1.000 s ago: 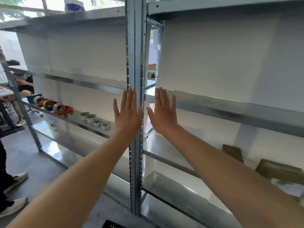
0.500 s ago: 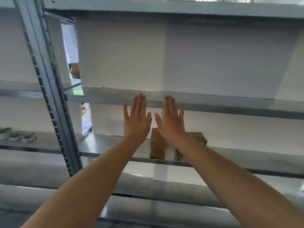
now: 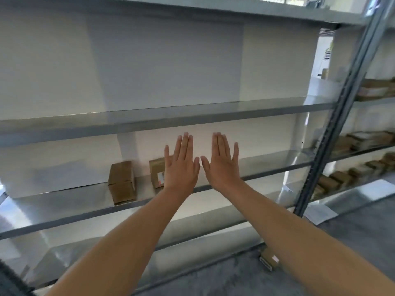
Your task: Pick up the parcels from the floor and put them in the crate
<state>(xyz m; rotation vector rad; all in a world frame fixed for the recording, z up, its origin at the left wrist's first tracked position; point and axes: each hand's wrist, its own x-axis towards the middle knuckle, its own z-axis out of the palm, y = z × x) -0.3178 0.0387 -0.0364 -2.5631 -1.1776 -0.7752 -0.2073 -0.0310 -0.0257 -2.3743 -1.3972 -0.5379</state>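
My left hand (image 3: 181,163) and my right hand (image 3: 222,162) are held up side by side in front of me, fingers straight, backs toward me, holding nothing. A small brown parcel (image 3: 268,260) lies on the grey floor by the foot of the metal shelving, partly hidden behind my right forearm. Two brown cardboard boxes stand on a lower shelf: one box (image 3: 122,182) left of my hands, a second box (image 3: 157,175) partly behind my left hand. No crate shows clearly.
Metal shelving (image 3: 162,118) fills the view, with a slanted upright post (image 3: 333,129) at the right. Beyond it, several brown parcels (image 3: 342,178) fill the right-hand shelves. A white sheet (image 3: 320,213) lies on the floor by the post. Grey floor (image 3: 213,280) runs below.
My view has swung right along the shelving: the left post and tape rolls left the frame, the two boxes slid left, the right-hand shelves of parcels appeared. My hands stay raised and flat.
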